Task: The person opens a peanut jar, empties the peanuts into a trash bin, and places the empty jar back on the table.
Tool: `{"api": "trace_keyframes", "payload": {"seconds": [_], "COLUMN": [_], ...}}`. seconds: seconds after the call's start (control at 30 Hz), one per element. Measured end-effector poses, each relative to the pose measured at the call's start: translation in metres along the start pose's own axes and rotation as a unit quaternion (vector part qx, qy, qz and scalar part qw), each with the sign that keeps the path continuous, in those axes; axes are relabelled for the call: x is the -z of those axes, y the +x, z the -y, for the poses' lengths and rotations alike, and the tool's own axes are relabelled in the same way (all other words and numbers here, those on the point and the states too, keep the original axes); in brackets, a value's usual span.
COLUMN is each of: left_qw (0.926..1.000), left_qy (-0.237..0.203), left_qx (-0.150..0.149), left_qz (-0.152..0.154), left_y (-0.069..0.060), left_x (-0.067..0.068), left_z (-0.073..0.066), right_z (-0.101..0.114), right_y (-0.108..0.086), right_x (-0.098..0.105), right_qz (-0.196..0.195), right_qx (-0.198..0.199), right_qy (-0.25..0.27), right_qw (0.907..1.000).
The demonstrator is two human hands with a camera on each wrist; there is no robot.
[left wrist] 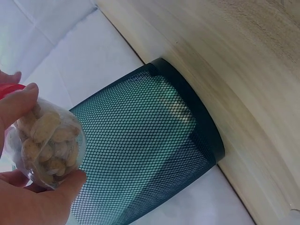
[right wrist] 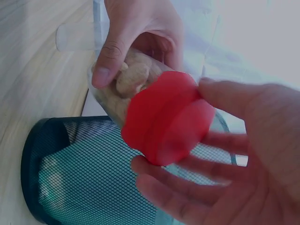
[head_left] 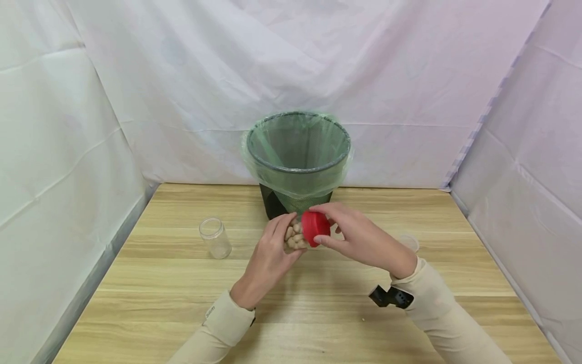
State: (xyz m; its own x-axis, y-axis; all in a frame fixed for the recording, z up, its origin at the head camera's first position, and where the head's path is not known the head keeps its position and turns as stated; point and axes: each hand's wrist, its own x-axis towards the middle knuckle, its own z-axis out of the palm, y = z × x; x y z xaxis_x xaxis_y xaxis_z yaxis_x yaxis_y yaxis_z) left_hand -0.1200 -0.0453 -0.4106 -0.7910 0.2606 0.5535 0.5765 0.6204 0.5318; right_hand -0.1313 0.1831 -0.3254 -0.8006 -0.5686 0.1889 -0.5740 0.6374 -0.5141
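Observation:
My left hand grips a clear jar of unshelled peanuts, its fingers and thumb round the sides. The jar is tilted on its side, in front of a mesh bin, with its bottom toward the left. At its right end is a red lid, which meets the jar's mouth. Fingers and thumb of my right hand hold that lid by its edge. Whether the lid is screwed tight cannot be told. In the right wrist view the lid hides the jar's mouth.
Behind the hands stands a dark mesh bin with a green bag over its rim. An uncapped clear jar is on the wooden table at left. A clear round piece lies by the right wrist. White sheets surround the table.

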Motion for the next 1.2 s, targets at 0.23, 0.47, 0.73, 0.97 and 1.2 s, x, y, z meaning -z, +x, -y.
{"api": "trace_keyframes", "payload": {"seconds": [0.23,0.47,0.73,0.97,1.2], "left_qw": [0.9999,0.9997,0.9983,0.9959,0.9942], "left_qy": [-0.005,-0.014,-0.033,-0.058,-0.060], "left_qx": [0.012,0.022,0.047,0.067,0.086], "left_qz": [0.000,-0.004,-0.010,-0.016,-0.021], "left_y": [0.000,0.001,0.003,0.001,0.001], "left_x": [0.001,0.003,0.006,0.009,0.013], "left_z": [0.002,0.003,0.003,0.008,0.015], "right_z": [-0.001,-0.002,-0.006,-0.016,-0.036], "right_y": [-0.004,-0.007,-0.008,-0.014,-0.022], "right_x": [0.005,0.014,0.027,0.047,0.072], "right_qz": [-0.023,-0.039,-0.050,-0.065,-0.060], "right_qx": [0.064,0.066,0.057,0.044,0.003], "right_qy": [-0.023,-0.034,-0.048,-0.075,-0.101], "right_qw": [0.9974,0.9965,0.9960,0.9940,0.9931]}}
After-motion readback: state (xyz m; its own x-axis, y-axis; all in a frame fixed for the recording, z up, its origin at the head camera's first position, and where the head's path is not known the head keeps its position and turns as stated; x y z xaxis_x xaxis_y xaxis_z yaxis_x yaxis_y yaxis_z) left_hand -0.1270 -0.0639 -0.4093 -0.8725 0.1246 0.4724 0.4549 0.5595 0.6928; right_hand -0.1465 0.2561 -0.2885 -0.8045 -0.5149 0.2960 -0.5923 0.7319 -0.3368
